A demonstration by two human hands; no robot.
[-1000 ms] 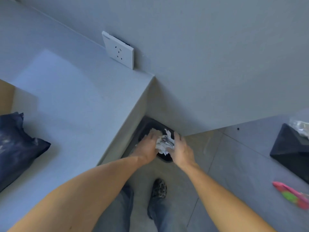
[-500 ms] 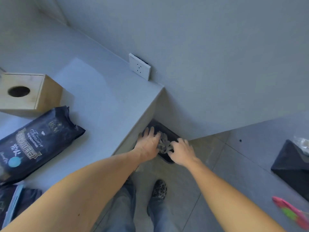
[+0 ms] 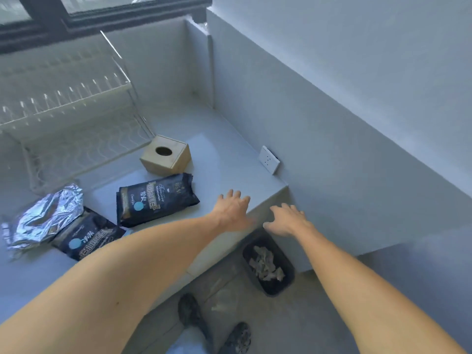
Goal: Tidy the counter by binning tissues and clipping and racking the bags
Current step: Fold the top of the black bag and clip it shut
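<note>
Fingers: both spread, nothing being held, left hand, right hand.
Dark printed foil bag: judged soft, crinkly; being best gripped at its top seam.

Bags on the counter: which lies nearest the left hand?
The dark bag beside the wooden box; the other dark bag and foil bag lie farther from the left hand.

Dim, bluish daylight from the window; soft motion blur, wide-angle bending at edges.
</note>
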